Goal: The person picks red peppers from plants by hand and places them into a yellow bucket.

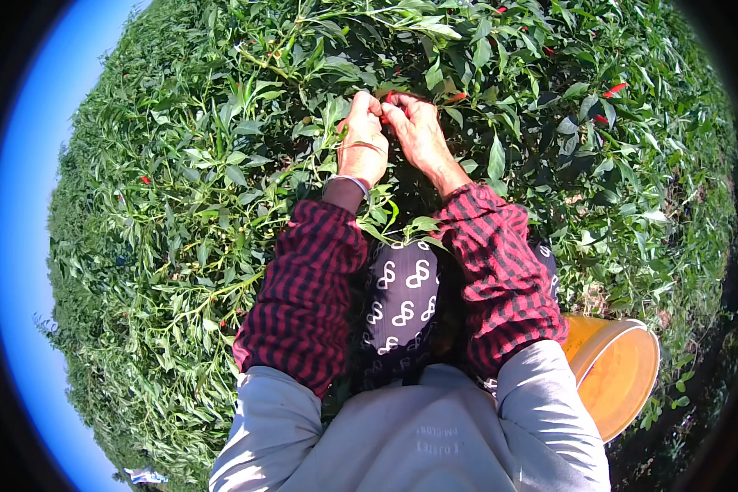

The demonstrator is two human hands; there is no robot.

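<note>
Among the leaves of a chilli plant [320,107], my two hands almost meet. My right hand [425,135] is closed, its thumb and fingers pinched on small red chillies [389,97]; bits of red show at its fingertips. Close beside it, my left hand [364,146] has its fingers curled shut, and what they hold is hidden. A thin leafy stem crosses the back of that hand, and a pale band circles the wrist. Another chilli [457,97], orange-red, hangs just right of my right hand.
Dense chilli bushes spread all around. More red chillies [615,89] hang at the upper right, and one [145,179] shows at the left. A yellow-orange bucket [586,340] lies tipped by my right elbow, its mouth facing right. My patterned trouser leg [402,295] presses near the leaves.
</note>
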